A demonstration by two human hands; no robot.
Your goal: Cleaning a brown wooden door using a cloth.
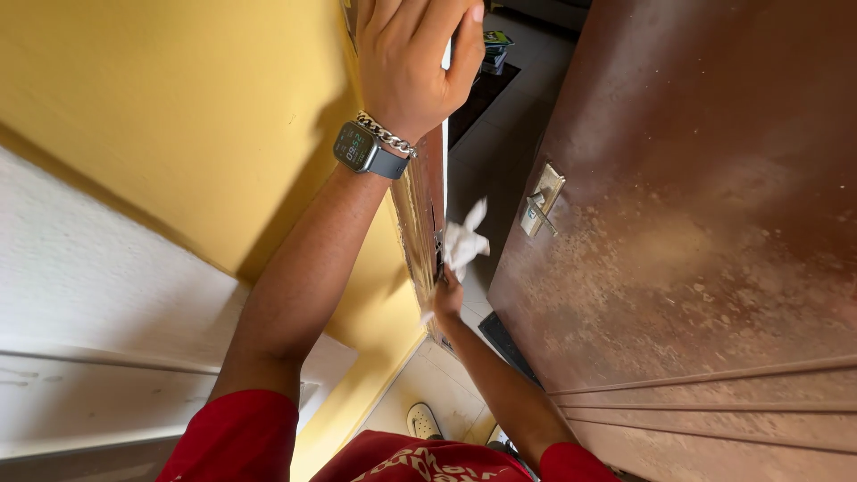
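My left hand (415, 54) is high up, fingers wrapped over the edge of a worn wooden door frame (421, 210). A grey smartwatch and a chain bracelet sit on that wrist. Lower down, my right hand (446, 296) grips a crumpled white cloth (465, 241) and presses it against the frame's edge, near the metal strike plate. Both arms come out of red sleeves at the bottom of the view.
A dusty brown door (705, 232) stands open on the right, with a metal lever handle (542, 201). A yellow wall (178, 107) is on the left. Far below are a tiled floor, a white shoe (424, 419) and a stack of small items (495, 46).
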